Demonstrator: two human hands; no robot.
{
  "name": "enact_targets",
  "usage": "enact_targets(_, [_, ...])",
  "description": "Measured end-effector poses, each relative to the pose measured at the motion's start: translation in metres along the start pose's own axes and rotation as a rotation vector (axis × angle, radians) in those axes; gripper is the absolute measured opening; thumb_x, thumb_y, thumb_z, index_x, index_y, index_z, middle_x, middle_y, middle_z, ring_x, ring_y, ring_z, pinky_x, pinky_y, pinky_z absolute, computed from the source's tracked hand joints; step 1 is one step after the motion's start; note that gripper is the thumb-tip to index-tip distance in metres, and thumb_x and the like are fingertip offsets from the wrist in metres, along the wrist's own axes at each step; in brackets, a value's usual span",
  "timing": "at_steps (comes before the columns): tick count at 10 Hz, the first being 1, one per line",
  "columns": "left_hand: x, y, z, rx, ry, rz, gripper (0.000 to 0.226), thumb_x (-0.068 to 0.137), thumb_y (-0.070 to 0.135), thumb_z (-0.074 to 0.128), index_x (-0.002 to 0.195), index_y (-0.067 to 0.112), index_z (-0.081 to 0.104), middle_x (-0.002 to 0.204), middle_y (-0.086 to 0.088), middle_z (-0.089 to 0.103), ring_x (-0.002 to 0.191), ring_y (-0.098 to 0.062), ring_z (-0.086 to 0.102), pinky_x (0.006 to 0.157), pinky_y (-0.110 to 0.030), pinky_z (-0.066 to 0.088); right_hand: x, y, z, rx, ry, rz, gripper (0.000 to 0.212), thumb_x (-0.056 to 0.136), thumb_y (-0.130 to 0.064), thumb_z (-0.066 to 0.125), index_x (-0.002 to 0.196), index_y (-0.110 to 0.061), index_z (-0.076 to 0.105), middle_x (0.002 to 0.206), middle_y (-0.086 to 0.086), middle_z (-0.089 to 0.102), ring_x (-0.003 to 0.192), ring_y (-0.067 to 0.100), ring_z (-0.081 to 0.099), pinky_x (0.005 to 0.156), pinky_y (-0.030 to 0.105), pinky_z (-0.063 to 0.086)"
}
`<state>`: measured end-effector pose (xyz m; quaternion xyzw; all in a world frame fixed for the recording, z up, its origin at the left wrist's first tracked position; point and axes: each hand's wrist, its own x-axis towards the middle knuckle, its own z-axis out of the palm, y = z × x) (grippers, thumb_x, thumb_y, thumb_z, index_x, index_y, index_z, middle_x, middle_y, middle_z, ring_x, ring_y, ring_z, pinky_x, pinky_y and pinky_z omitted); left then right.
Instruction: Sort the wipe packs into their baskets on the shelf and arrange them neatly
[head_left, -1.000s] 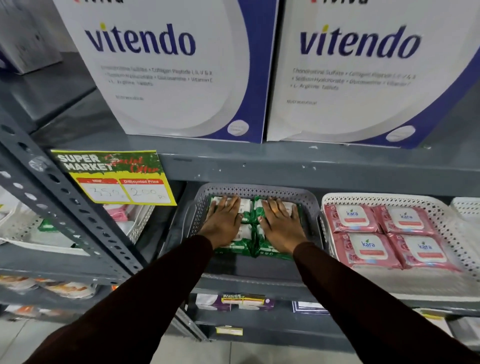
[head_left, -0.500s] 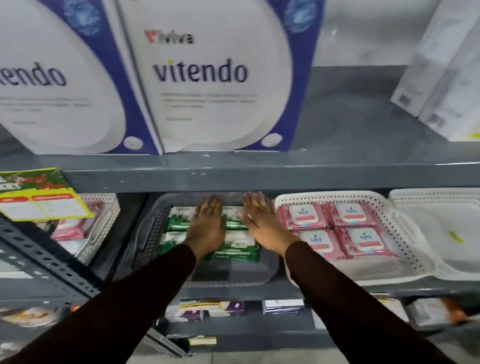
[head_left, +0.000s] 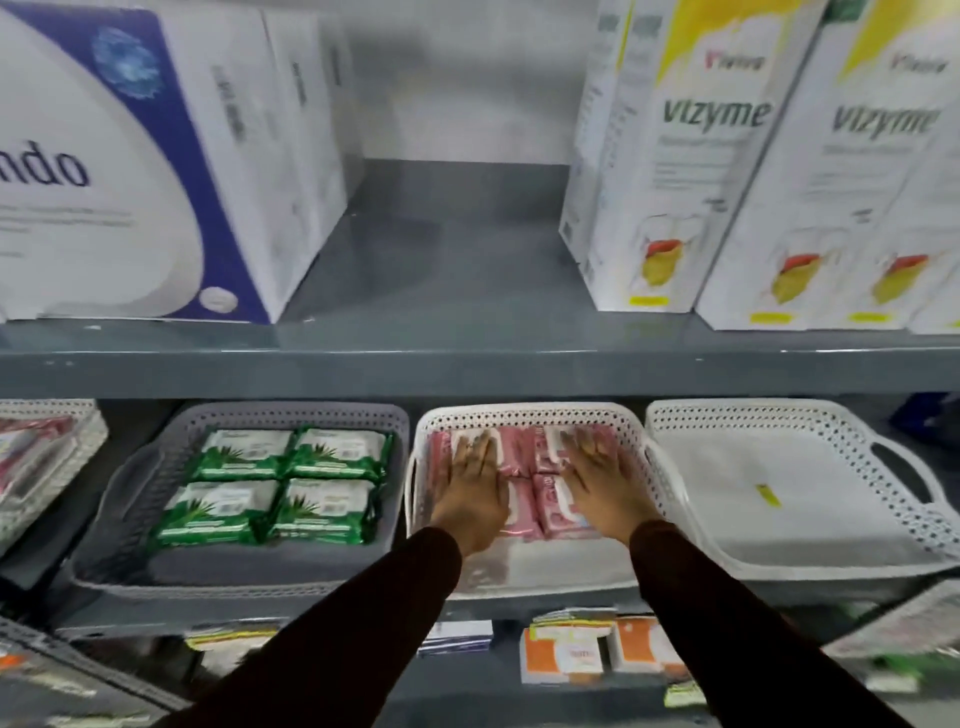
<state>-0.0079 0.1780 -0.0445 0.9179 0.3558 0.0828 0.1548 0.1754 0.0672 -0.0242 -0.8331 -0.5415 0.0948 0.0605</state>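
Pink wipe packs (head_left: 524, 462) lying flat in the white perforated basket (head_left: 530, 413) on the lower shelf (head_left: 467, 371), four by the look of it, packed close toward the back wall. Left hand (head_left: 470, 486) pressed flat on the left pair, right hand (head_left: 605, 480) flat on the right pair, fingers spread, palms down; no grip closed on anything, just open hands resting on top. Dark sleeves reaching in from below.

Just beside, to the left, green wipe packs (head_left: 275, 486) sitting two by two in the grey basket (head_left: 291, 415), edges aligned, apparently finished. To the right, an empty white basket (head_left: 789, 415) with a small yellow scrap (head_left: 768, 494) on its floor. At far left, part of another basket (head_left: 62, 431) with pink packs, mostly cut off. Above, big white cartons (head_left: 691, 171) on the upper shelf.

Step in hand, seemingly: squaring up the pink packs, sorting itself looking done here. Next move likely calling for a light, even push to line up the seams and edges, without sliding one pack over its neighbour.
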Motion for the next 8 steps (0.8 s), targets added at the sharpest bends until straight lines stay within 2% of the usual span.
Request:
enact_targets(1, [0.003,0.006,0.004,-0.015,0.009,-0.007,0.06,0.103,0.039,0.02,0.155,0.017,-0.003,0.162,0.003,-0.009,0.146,-0.019,-0.016,0.119,-0.048,0.0,0.007,0.004,0.009,-0.016,0.041,-0.02,0.08,0.084,-0.059,-0.008,0.157,-0.027,0.004,0.165,-0.001,-0.004,0.152,0.022,-0.008,0.121,0.053,-0.004])
enact_targets(5, [0.001,0.008,0.016,0.066,0.033,-0.046,0.061,0.102,0.041,0.014,0.154,0.02,-0.008,0.16,0.006,-0.017,0.145,-0.017,-0.021,0.118,-0.041,-0.011,0.005,0.008,0.023,-0.095,0.093,-0.044,0.077,0.086,-0.051,-0.009,0.157,-0.024,0.008,0.164,-0.001,0.0,0.152,0.024,-0.003,0.121,0.054,-0.004])
enact_targets(6, [-0.005,0.01,0.014,0.223,0.031,-0.02,0.064,0.096,0.042,-0.001,0.154,0.015,-0.003,0.159,0.001,-0.013,0.147,-0.023,-0.013,0.117,-0.04,-0.011,0.002,0.007,0.026,-0.103,0.034,-0.03,0.084,0.084,-0.056,-0.022,0.157,-0.025,0.005,0.161,-0.004,-0.01,0.152,0.023,-0.006,0.12,0.054,-0.008])
enact_targets(7, [-0.013,0.01,-0.01,0.211,0.187,0.18,0.065,0.085,0.029,0.033,0.146,0.007,0.038,0.157,-0.002,0.025,0.143,-0.026,0.029,0.118,-0.04,0.001,-0.013,-0.008,0.013,-0.199,0.191,-0.144,0.067,0.098,-0.043,0.001,0.154,-0.017,0.027,0.162,0.003,0.0,0.15,0.033,0.017,0.118,0.065,0.005])
enact_targets(8, [-0.021,-0.001,-0.026,0.26,0.476,0.435,0.054,0.1,0.023,0.029,0.151,0.005,0.024,0.158,-0.009,0.025,0.146,-0.024,0.018,0.114,-0.047,0.011,-0.033,-0.037,-0.006,-0.263,0.477,-0.219,0.058,0.102,-0.039,0.019,0.145,-0.005,0.037,0.162,0.012,0.015,0.151,0.032,0.014,0.122,0.053,0.003])
